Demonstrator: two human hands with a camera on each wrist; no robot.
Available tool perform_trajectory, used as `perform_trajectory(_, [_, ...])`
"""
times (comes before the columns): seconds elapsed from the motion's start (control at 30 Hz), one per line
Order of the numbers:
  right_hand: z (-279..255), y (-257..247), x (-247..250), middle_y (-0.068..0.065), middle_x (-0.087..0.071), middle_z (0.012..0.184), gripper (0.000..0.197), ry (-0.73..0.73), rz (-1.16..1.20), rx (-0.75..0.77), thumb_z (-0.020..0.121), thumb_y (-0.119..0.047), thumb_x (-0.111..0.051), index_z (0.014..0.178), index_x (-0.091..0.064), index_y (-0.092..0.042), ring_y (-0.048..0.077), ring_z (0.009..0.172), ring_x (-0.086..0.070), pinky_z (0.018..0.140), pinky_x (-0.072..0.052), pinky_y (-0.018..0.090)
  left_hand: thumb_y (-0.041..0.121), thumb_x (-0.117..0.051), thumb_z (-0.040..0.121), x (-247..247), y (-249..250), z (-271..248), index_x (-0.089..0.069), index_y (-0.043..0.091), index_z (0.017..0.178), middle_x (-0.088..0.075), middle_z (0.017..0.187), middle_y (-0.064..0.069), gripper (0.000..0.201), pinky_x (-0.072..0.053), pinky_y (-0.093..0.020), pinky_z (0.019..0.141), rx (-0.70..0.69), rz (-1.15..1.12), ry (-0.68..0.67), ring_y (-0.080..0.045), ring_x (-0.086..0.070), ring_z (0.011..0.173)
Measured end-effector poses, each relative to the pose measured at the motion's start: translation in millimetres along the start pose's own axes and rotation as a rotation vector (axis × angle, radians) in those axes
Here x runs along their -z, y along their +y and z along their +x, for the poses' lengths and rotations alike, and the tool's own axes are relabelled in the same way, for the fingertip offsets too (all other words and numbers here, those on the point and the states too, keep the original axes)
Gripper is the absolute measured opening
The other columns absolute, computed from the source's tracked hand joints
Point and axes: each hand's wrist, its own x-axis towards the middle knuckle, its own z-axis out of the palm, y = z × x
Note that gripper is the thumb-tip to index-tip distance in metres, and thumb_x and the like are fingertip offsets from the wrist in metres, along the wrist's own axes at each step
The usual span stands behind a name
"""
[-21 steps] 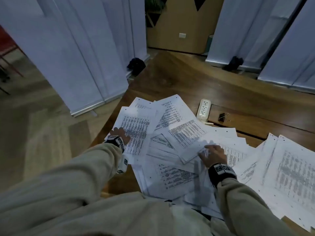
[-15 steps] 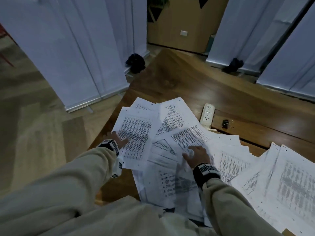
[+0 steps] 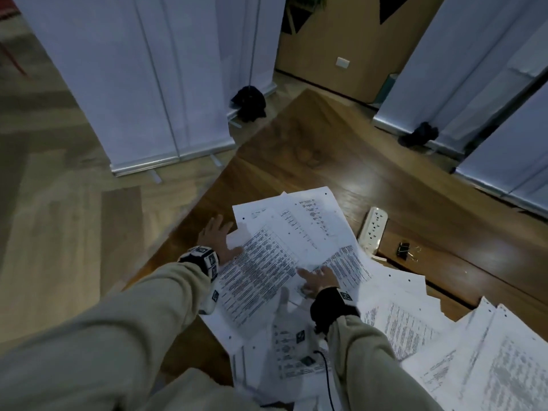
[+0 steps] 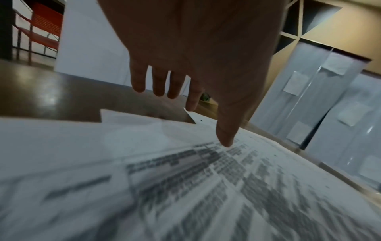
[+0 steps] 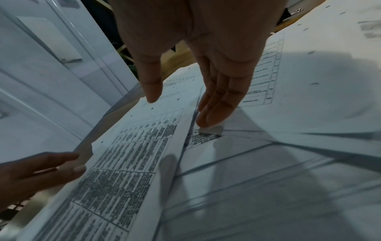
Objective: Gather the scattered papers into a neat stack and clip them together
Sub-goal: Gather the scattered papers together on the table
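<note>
Several printed white papers (image 3: 284, 250) lie overlapping on the wooden table (image 3: 311, 149); more sheets (image 3: 474, 357) spread to the right. My left hand (image 3: 218, 237) is flat with fingers spread at the left edge of the pile, its thumb (image 4: 225, 138) touching a printed sheet (image 4: 206, 179). My right hand (image 3: 318, 281) lies flat on the middle of the pile, fingers straight, fingertips (image 5: 214, 117) pressing a sheet (image 5: 134, 159). A black binder clip (image 3: 404, 250) sits on the table beyond the papers, right of a white power strip (image 3: 373, 229).
The table's left edge drops to a light wood floor (image 3: 59, 232). White roll-up banners (image 3: 142, 84) stand behind the table at left and right. A cable (image 3: 326, 372) runs down from my right wrist over the near papers.
Both hands have moved inward and forward across the pile. The sheets under them have slid together toward the left, and the left hand has opened out flat at the pile's edge.
</note>
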Motion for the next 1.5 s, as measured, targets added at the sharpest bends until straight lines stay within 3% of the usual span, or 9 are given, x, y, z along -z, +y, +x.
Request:
perform_trajectory(0.33, [7.6, 7.7, -11.2, 0.012, -0.063, 0.124, 0.093, 0.039, -0.061, -0.007, 0.055, -0.05, -0.081, 0.132, -0.045, -0.014, 0.03, 0.105, -0.066, 0.095, -0.051, 0.044, 0.073, -0.042, 0.082, 20.2, 52.7, 65.8, 0.002, 0.014, 0.154, 0.008, 0.162, -0.005, 0.102, -0.01, -0.043, 0.122, -0.195, 0.128, -0.198, -0.021, 0.001, 0.15])
perform_trajectory(0.5, [21.4, 24.4, -15.5, 0.008, -0.063, 0.121, 0.103, 0.093, 0.014, 0.009, 0.04, -0.063, -0.081, 0.126, -0.042, -0.021, 0.032, 0.096, -0.068, 0.09, -0.053, 0.048, 0.076, -0.037, 0.082, -15.4, 42.6, 22.1, -0.008, 0.011, 0.153, -0.021, 0.159, -0.012, 0.101, -0.025, -0.042, 0.116, -0.119, 0.086, -0.007, -0.027, -0.026, 0.144])
perform_trajectory(0.73, [10.1, 30.9, -7.4, 0.017, -0.071, 0.097, 0.089, 0.117, -0.018, 0.062, 0.052, -0.044, -0.088, 0.123, -0.041, -0.016, 0.031, 0.092, -0.069, 0.086, -0.054, 0.042, 0.07, -0.045, 0.078, -24.6, 34.3, -16.2, -0.029, 0.019, 0.147, -0.035, 0.149, -0.008, 0.087, -0.031, -0.047, 0.106, 0.032, -0.052, 0.15, -0.031, -0.034, 0.133])
perform_trajectory(0.93, [1.8, 30.3, -5.7, 0.017, -0.065, 0.113, 0.093, 0.046, 0.005, 0.068, 0.058, -0.03, -0.088, 0.134, -0.036, -0.016, 0.033, 0.105, -0.064, 0.094, -0.05, 0.045, 0.051, -0.066, 0.08, -8.0, 47.3, -9.2, -0.012, 0.01, 0.152, -0.015, 0.159, -0.013, 0.099, -0.034, -0.044, 0.111, 0.074, -0.176, -0.069, -0.035, -0.028, 0.141])
perform_trajectory(1.1, [-2.6, 34.1, -0.4, 0.012, -0.061, 0.106, 0.09, -0.055, 0.054, 0.09, 0.061, -0.023, -0.087, 0.136, -0.04, -0.011, 0.033, 0.104, -0.063, 0.094, -0.051, 0.047, 0.03, -0.079, 0.075, -17.8, 43.7, -28.4, -0.045, 0.007, 0.132, -0.058, 0.131, -0.014, 0.07, -0.048, -0.035, 0.092, 0.174, -0.483, -0.073, -0.032, -0.057, 0.117])
perform_trajectory(1.23, [-3.0, 42.1, 2.2, -0.001, -0.061, 0.085, 0.105, -0.067, 0.098, 0.094, 0.047, -0.03, -0.093, 0.136, -0.042, -0.01, 0.034, 0.097, -0.065, 0.095, -0.05, 0.052, 0.026, -0.072, 0.082, -14.9, 44.7, -39.7, -0.062, 0.005, 0.119, -0.066, 0.12, -0.014, 0.043, -0.051, -0.033, 0.09, 0.112, -0.477, -0.094, -0.03, -0.063, 0.109])
perform_trajectory(1.3, [-5.8, 42.1, 4.3, 0.0, -0.061, 0.087, 0.094, -0.053, 0.143, 0.111, 0.057, -0.022, -0.089, 0.137, -0.041, -0.011, 0.032, 0.094, -0.064, 0.096, -0.048, 0.052, 0.034, -0.073, 0.081, -8.8, 41.2, -42.7, -0.065, 0.005, 0.115, -0.067, 0.117, -0.013, 0.046, -0.052, -0.034, 0.089, 0.129, -0.502, -0.113, -0.03, -0.064, 0.107])
perform_trajectory(1.43, [-14.9, 40.5, 12.8, 0.015, -0.055, 0.13, 0.097, 0.056, 0.202, 0.159, 0.062, -0.026, -0.086, 0.142, -0.032, -0.017, 0.03, 0.115, -0.055, 0.1, -0.046, 0.051, 0.072, -0.069, 0.059, 4.4, 42.5, -51.4, -0.068, 0.015, 0.086, -0.07, 0.086, 0.001, 0.063, -0.049, -0.032, 0.077, 0.058, -0.545, -0.173, -0.022, -0.065, 0.088])
perform_trajectory(1.5, [-21.3, 39.2, 17.6, 0.018, -0.043, 0.143, 0.1, 0.044, 0.283, 0.163, 0.066, -0.025, -0.085, 0.146, -0.026, -0.017, 0.033, 0.128, -0.046, 0.101, -0.044, 0.046, 0.07, -0.067, 0.065, 12.3, 48.0, -61.0, -0.064, 0.016, 0.076, -0.062, 0.07, 0.007, 0.055, -0.043, -0.027, 0.069, 0.049, -0.553, -0.17, -0.019, -0.064, 0.078])
